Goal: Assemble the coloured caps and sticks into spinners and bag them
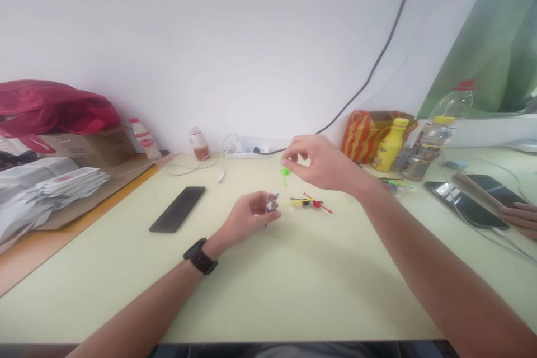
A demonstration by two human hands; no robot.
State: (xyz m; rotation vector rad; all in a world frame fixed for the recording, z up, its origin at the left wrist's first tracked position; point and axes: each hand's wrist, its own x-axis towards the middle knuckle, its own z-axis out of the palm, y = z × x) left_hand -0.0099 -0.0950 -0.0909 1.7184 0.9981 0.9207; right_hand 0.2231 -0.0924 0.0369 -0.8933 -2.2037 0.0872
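Pinched in the fingers of my right hand is a bright green plastic piece, whose thin arrow-like stem points down above the table. Lower and to the left, my left hand is closed on a small white and blue plastic piece; its blue tips stick out past the fingers. Right of that hand, a cluster of small plastic pieces with arrow-like arms rests on the table: a yellow piece, a black piece and a red piece. The two held pieces are apart from each other.
A black phone lies left on the pale table. A power strip and bottles line the wall. A striped bag and a yellow bottle stand back right. Another person's hand rests near phones at the far right.
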